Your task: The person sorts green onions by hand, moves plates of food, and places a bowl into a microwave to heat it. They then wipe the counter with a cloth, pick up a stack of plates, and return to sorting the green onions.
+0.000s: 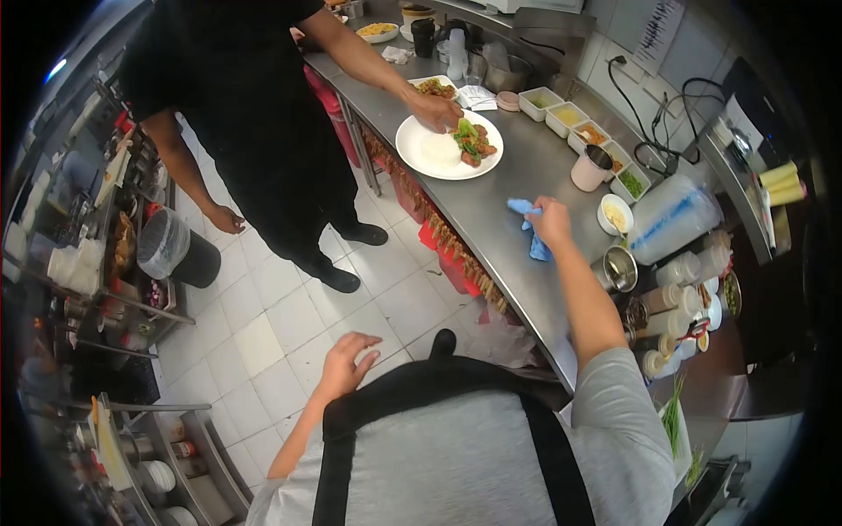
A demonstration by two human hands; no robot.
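Observation:
My right hand (553, 223) is closed around a blue cloth (539, 249) above the steel counter (491, 210). Part of the cloth sticks out to the left of my fingers and part hangs below them. My left hand (347, 364) hangs in the air over the floor, its fingers apart and nothing in it. Farther up the counter is a white plate (428, 167) with rice (438, 150) and pieces of meat with greens (475, 145). A co-worker's hand (436, 112) reaches over that plate, touching or close to the greens.
A co-worker in black (237, 114) stands left of the counter. Small containers of toppings (567, 116) line its back, near a pink cup (591, 168), a white bowl (615, 215) and a metal pot (617, 268). A lined bin (180, 250) and shelves (132, 298) stand at left.

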